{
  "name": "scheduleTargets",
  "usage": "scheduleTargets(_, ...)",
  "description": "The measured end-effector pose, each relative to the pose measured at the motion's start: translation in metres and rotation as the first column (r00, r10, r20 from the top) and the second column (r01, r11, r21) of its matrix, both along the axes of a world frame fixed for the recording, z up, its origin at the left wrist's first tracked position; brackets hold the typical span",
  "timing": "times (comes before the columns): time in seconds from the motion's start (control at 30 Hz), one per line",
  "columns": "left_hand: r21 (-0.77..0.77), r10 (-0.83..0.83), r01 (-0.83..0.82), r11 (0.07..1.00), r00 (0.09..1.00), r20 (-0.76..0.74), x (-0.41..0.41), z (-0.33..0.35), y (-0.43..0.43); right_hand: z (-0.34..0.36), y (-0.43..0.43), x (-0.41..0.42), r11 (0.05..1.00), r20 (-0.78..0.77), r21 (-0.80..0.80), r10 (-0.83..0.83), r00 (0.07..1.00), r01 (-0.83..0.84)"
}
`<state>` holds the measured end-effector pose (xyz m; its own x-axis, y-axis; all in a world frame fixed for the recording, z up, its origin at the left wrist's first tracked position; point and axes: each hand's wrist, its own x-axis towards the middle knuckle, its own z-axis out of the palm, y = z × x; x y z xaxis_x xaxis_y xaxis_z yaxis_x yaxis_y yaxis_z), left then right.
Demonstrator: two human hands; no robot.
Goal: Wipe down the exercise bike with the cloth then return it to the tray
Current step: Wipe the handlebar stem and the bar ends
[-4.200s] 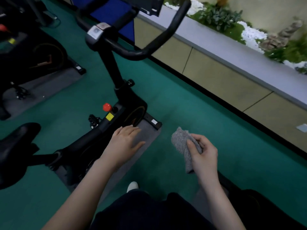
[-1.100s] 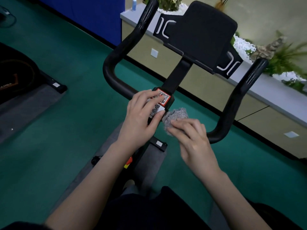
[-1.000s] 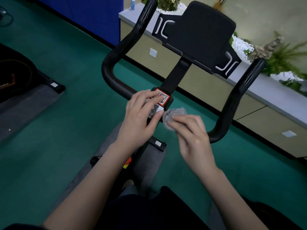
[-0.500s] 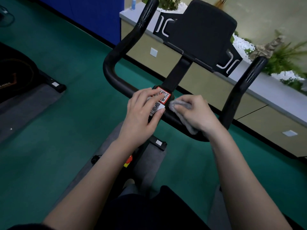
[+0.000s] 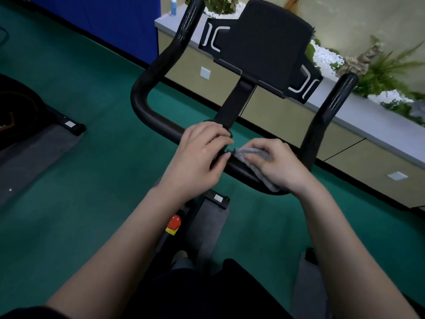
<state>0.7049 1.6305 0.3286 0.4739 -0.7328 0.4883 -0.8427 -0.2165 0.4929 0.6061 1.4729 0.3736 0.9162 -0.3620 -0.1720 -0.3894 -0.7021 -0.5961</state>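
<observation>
Our right grip (image 5: 281, 165) curls round the grey cloth (image 5: 251, 153), pressing it onto the handlebar (image 5: 147, 107) of the exercise bike (image 5: 264, 42). Our left grip (image 5: 197, 162) closes its fingers over the handlebar's centre, just beside the cloth.

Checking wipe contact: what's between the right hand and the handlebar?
The cloth, draped over the handlebar and gripped under the right hand; head view shows it.
</observation>
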Motion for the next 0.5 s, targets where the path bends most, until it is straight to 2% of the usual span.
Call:
scheduleTargets(0.1, 0.040, -0.041, 0.043, 0.998, 0.999, -0.035, 0.004, -0.001, -0.001, 0.007, -0.002, -0.022, 0.997, 0.068, -0.059, -0.041, 0.997, 0.045)
scheduleTargets(0.17, 0.039, -0.042, 0.044, 0.998, 0.998, -0.035, 0.006, -0.004, -0.001, 0.010, 0.002, -0.040, 0.988, 0.168, -0.037, -0.143, 0.975, 0.151)
scheduleTargets(0.27, 0.020, -0.034, 0.035, 0.999, 0.999, -0.031, 0.006, -0.005, -0.001, 0.012, 0.016, -0.070, 0.949, 0.352, 0.118, -0.315, 0.881, 0.292)
scheduleTargets(0.33, 0.018, -0.033, 0.033, 0.999, 0.999, -0.029, 0.007, -0.006, -0.001, 0.009, 0.032, -0.090, 0.912, 0.414, 0.239, -0.406, 0.815, 0.334)
scheduleTargets(0.4, 0.019, -0.031, 0.031, 0.999, 0.999, -0.022, 0.006, -0.006, -0.002, -0.003, 0.050, -0.104, 0.839, 0.387, 0.403, -0.518, 0.763, 0.365)
scheduleTargets(0.5, 0.016, -0.034, 0.034, 0.999, 0.999, -0.004, 0.006, -0.007, -0.001, -0.029, 0.077, -0.108, 0.692, 0.234, 0.583, -0.645, 0.727, 0.426)
